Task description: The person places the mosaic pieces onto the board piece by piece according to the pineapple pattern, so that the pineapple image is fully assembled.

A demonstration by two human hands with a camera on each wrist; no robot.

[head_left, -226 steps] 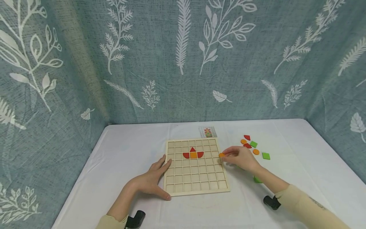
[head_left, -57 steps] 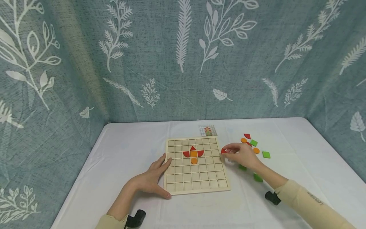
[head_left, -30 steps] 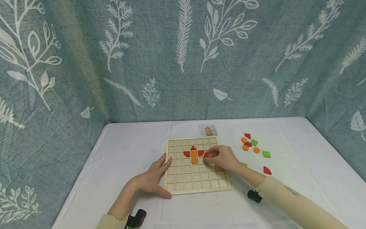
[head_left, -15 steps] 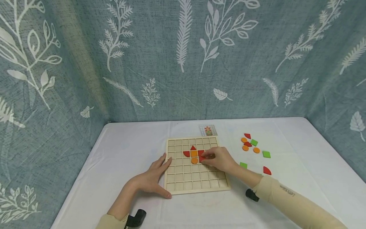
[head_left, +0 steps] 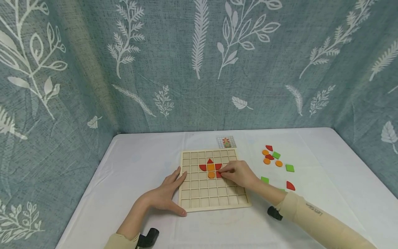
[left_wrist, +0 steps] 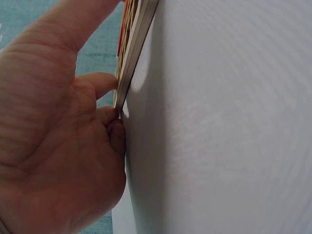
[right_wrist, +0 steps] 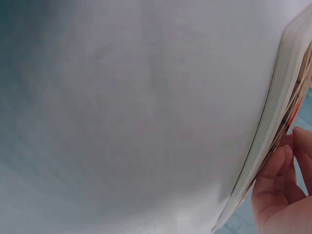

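Pinching one of the board's point(head_left: 205, 194) four red pieces point(head_left: 219, 175), right hand point(head_left: 240, 173); left hand point(head_left: 164, 196) spread

A person's left hand point(left_wrist: 63, 131) fills the left half of the frame, palm toward the viewer. The thumb point(left_wrist: 73, 19) stretches up and to the right, out past the top edge. Below it, the other fingers point(left_wrist: 100, 83) reach right to the side of a pale wooden board point(left_wrist: 134, 44), seen edge-on and slanting from top centre down toward the middle left. A thin strip of red and orange point(left_wrist: 122, 34) shows along its face. White cloth point(left_wrist: 234, 117) covers the right side, shadowed beside the board; blue-green fabric point(left_wrist: 100, 58) appears behind the hand.
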